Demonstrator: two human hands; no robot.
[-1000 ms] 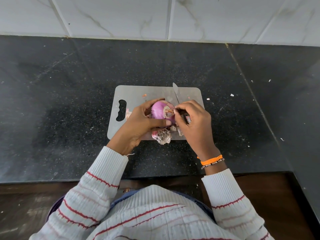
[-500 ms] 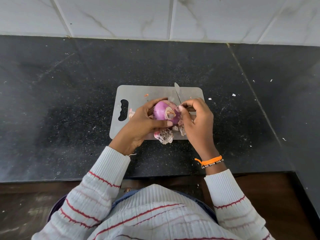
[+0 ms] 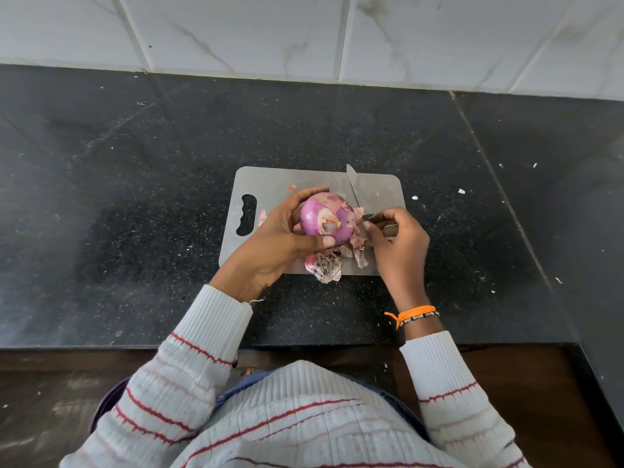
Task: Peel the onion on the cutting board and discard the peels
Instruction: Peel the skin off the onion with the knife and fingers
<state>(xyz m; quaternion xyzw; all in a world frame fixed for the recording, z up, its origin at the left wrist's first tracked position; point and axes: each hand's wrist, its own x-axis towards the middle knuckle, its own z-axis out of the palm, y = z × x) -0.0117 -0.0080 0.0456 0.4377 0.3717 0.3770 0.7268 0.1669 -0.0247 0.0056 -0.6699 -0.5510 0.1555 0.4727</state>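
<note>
Head view: left hand (image 3: 270, 244) grips onion (image 3: 322, 216) over cutting board (image 3: 270, 184) — right hand (image 3: 398, 244) pinches peel (image 3: 359, 228).

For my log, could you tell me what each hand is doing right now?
Left hand: grips the onion.
Right hand: pinches a peel at the onion's side.

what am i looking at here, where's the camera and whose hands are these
There is no machine here: a person wears a camera on the head, looking down at their own two hands over a dark counter. A grey cutting board lies on it. The left hand holds a purple onion above the board. The right hand has its fingers curled around a knife, its blade pointing away across the board. Loose peels lie at the board's near edge.
</note>
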